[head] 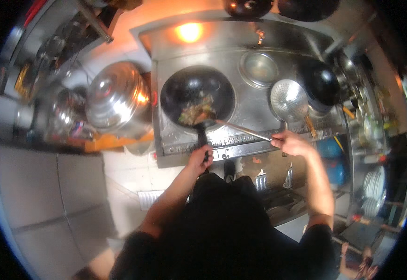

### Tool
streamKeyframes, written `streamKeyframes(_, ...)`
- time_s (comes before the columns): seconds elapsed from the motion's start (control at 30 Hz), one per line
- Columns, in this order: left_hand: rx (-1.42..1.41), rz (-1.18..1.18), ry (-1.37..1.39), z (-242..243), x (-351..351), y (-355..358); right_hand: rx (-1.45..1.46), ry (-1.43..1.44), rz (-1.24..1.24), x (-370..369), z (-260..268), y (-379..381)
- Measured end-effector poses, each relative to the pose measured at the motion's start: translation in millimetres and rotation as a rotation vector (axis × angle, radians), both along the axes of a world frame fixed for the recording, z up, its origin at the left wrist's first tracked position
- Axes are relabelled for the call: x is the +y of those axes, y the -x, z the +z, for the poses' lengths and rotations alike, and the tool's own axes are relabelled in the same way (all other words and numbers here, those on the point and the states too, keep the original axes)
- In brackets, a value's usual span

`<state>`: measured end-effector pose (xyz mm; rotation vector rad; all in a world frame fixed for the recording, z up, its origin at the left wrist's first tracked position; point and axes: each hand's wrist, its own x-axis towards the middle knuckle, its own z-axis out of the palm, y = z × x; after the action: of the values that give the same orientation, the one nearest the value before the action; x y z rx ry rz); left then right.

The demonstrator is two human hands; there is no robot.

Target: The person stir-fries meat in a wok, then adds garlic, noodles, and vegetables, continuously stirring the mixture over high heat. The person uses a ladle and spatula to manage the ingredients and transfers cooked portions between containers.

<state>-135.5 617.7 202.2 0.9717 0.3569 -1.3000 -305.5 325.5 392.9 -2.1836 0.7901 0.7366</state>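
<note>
A black wok (189, 84) rests on the left burner of a stainless steel range (221, 59). Chopped food (196, 110), brown with bits of green, lies in its near half, too blurred to name. My left hand (202, 159) grips the dark wok handle (202, 137). In my right hand (292, 142) is the end of a long metal-handled ladle or spatula (247, 131); its head reaches among the food at the wok's near side. A perforated metal skimmer (289, 100) lies just beyond my right hand, its handle running down past the range's front edge.
A large domed metal lid or pot (115, 96) stands left of the range. A round metal pan (259, 70) sits behind the skimmer, and a second black wok (319, 85) at the right. Stacked white plates (374, 183) fill a right-hand shelf. Part of another person's arm (345, 262) shows lower right.
</note>
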Motion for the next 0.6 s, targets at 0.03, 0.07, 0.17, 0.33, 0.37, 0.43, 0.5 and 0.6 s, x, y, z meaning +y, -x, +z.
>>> streamKeyframes(0.03,-0.007,0.026,-0.055,-5,-3,-1,-0.102,0.095,0.035,11,-27,-9)
streamKeyframes(0.07,-0.054,0.051,-0.038,-6,-1,1,-0.126,0.150,0.063,23,-51,-18)
streamKeyframes(0.17,-0.063,-0.066,0.023,2,48,34,-0.182,0.317,-0.013,48,-89,-18)
streamKeyframes(0.33,-0.063,-0.128,-0.109,15,67,54,-0.124,0.128,-0.017,28,-41,13)
streamKeyframes(0.37,-0.068,-0.047,0.028,10,49,40,-0.182,0.116,0.028,21,-32,13)
streamKeyframes(0.43,0.008,0.086,-0.101,-4,3,11,-0.031,0.079,-0.003,13,-30,7)
streamKeyframes(0.5,0.063,0.116,-0.068,-14,-17,-9,-0.047,0.094,-0.044,15,-45,-7)
streamKeyframes(0.6,0.014,0.057,-0.003,-10,5,13,-0.103,0.247,0.026,41,-78,-19)
